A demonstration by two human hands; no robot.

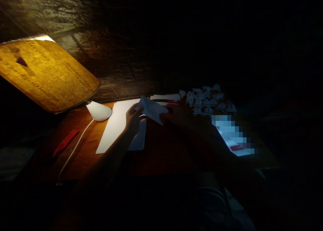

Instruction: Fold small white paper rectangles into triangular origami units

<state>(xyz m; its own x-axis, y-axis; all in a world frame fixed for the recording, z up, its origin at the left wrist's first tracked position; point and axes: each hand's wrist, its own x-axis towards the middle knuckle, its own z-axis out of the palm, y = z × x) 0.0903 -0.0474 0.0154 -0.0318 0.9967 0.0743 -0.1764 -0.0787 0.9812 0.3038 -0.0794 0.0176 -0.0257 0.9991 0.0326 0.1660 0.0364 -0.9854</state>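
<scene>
A folded sheet of white paper (151,109) is held up between both hands, above the table. My left hand (133,119) pinches its left side, thumb on the near face. At its lower right edge, my right hand (174,114) grips the paper, though that hand lies in deep shadow. Beneath my left hand and forearm rests a stack of white paper sheets (113,130). Several small folded paper pieces (202,99) lie heaped beyond my right hand, to the right.
A lamp with a printed shade (47,72) and white base (99,111) stands at the left. Its white cord (75,148) runs to the front edge. Nearby lies a red box cutter or similar tool (66,140). A lit phone-like screen (234,136), partly pixelated, lies right.
</scene>
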